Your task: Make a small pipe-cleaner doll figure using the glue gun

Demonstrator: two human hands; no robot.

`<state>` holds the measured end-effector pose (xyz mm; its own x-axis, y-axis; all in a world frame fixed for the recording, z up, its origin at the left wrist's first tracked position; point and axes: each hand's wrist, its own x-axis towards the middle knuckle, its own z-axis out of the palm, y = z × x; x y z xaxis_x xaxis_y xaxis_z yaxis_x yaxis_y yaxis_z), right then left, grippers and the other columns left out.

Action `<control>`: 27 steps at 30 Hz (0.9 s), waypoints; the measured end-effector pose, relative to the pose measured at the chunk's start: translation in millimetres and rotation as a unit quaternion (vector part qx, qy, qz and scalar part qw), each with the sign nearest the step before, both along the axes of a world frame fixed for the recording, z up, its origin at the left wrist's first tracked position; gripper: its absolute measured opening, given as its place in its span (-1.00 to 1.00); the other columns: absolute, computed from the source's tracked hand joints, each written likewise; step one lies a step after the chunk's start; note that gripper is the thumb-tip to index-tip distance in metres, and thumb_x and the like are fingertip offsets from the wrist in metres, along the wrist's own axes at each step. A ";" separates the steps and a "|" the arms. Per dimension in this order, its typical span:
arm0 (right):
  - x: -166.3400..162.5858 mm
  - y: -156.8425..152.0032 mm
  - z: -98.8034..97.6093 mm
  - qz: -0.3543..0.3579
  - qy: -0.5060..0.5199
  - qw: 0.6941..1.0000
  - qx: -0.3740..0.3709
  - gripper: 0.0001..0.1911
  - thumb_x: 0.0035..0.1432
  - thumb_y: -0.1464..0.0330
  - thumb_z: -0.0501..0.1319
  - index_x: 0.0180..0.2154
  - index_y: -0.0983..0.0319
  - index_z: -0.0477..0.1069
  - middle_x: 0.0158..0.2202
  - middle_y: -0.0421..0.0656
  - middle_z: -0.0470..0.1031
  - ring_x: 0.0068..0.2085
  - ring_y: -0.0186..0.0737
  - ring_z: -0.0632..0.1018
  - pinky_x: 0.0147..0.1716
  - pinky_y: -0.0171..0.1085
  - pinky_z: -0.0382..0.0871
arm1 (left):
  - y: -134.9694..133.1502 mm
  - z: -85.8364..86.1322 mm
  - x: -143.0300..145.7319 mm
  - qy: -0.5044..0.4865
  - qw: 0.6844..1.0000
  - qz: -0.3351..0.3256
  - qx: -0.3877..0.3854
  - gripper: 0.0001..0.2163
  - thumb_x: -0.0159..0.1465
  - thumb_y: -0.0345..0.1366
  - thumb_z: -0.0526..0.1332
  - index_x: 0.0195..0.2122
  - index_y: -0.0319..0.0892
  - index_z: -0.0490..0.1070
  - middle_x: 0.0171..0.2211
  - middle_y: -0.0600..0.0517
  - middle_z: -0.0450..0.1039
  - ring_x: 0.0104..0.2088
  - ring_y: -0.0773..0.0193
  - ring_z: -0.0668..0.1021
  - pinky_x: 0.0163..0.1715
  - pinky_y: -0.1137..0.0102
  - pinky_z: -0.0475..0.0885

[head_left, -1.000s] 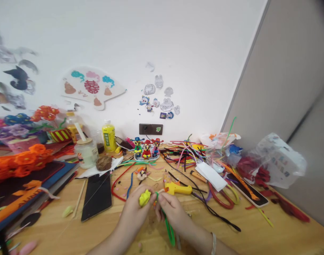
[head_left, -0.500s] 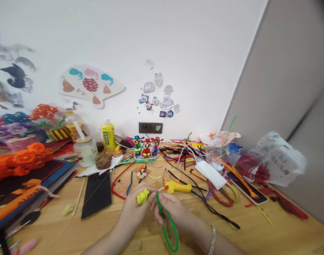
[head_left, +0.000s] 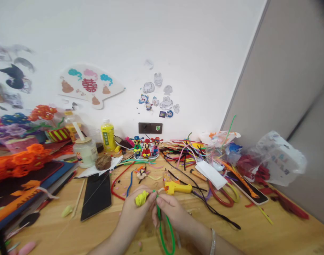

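Note:
A green pipe cleaner (head_left: pixel 173 236) is pinched between my two hands, its long end hanging down in a loop. My left hand (head_left: pixel 137 216) is closed at the fingertips on one end of it. A crumpled yellow fuzzy bundle (head_left: pixel 142 198) sits at the top of that hand; how it is held is hidden. My right hand (head_left: pixel 175 212) is closed, thumb and fingers on the same green strand. Just beyond my fingers lies a yellow glue gun (head_left: pixel 178 187). A small beige figure head (head_left: pixel 141 173) is on the table past my left hand.
Three small figures (head_left: pixel 146 148) stand in a tray at the back, beside a heap of pipe cleaners (head_left: pixel 183 152). To the left lie a black phone-like slab (head_left: pixel 97 196) and a glass jar (head_left: pixel 86 154). Red-handled scissors (head_left: pixel 223 196) and a plastic bag (head_left: pixel 281 159) are right.
My hands stay together, with small finger shifts at the pinched spot. The green loop has swung slightly left and lower, and the yellow bundle has shifted slightly left.

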<state>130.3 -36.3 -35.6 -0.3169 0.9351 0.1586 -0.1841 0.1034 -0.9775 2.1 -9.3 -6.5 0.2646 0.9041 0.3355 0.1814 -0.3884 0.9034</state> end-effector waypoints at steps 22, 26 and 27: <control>10.0 6.5 5.1 0.011 0.092 0.995 -0.021 -0.62 0.03 0.09 0.11 -0.56 0.26 0.19 -0.70 -0.35 0.08 -0.66 -0.47 0.13 -0.62 -0.40 0.21 | 12.9 34.7 -25.1 -0.229 0.968 0.014 -0.105 -0.75 0.03 -0.11 0.22 -0.44 -0.19 0.25 -0.78 0.25 0.13 -0.71 0.48 0.17 -0.68 0.57 0.05; 14.4 10.5 2.9 -0.002 0.166 0.985 -0.051 -0.65 0.03 0.14 0.14 -0.56 0.27 0.20 -0.70 -0.37 0.04 -0.66 -0.47 0.12 -0.64 -0.40 0.24 | 10.0 44.0 -30.9 -0.260 0.961 0.016 -0.091 -0.79 0.04 -0.15 0.23 -0.44 -0.17 0.27 -0.77 0.25 0.14 -0.70 0.50 0.18 -0.69 0.59 0.06; 15.6 10.6 4.5 -0.006 0.176 0.983 -0.049 -0.66 0.03 0.15 0.15 -0.56 0.27 0.20 -0.70 -0.36 0.04 -0.65 -0.46 0.14 -0.64 -0.39 0.25 | 8.1 45.4 -31.3 -0.265 0.960 0.014 -0.089 -0.79 0.05 -0.16 0.23 -0.45 -0.16 0.27 -0.76 0.24 0.14 -0.70 0.50 0.19 -0.69 0.59 0.06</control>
